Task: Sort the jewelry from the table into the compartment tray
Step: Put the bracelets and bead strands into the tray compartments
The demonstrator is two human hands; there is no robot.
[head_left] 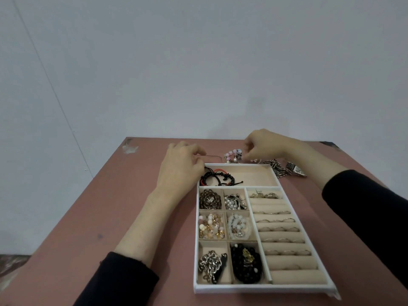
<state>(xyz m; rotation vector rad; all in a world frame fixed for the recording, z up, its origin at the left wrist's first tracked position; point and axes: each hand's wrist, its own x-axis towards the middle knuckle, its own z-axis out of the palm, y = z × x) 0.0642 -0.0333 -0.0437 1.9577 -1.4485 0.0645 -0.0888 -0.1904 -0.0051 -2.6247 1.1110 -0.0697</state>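
Head view only. Reaching w/ right hand [262, 146] over far rim of tray [254, 292], fingers curled, tips sitting at right edge of beads [231, 156]; pinching or just touching, can't tell. Resting left hand [181, 166] knuckles-up at tray's far-left corner, fingers curled under, tips hidden, so can't tell re: holding anything; prob. steadying tray. Lying loose on table [99, 206] just beyond tray: beads, then chain pile [276, 167] and watch [295, 170] to the right, close by right forearm. Sitting in tray already: cords [217, 177] in long far compartment, bead and chain lots in the six small ones, rings [265, 195] on the rolls at right. Judging beads as light, hard balls on a soft string: likely going limp and swinging once lifted, rolling if dropped, so pinching the string btw. two beads or hooking a finger through the loop looking safer than squeezing one slick bead. Judging chain pile & watch as heavier, metal, floppy, apt to be snagging on each other; taking watch by its case or scooping from under prob. beating a tug on one link.
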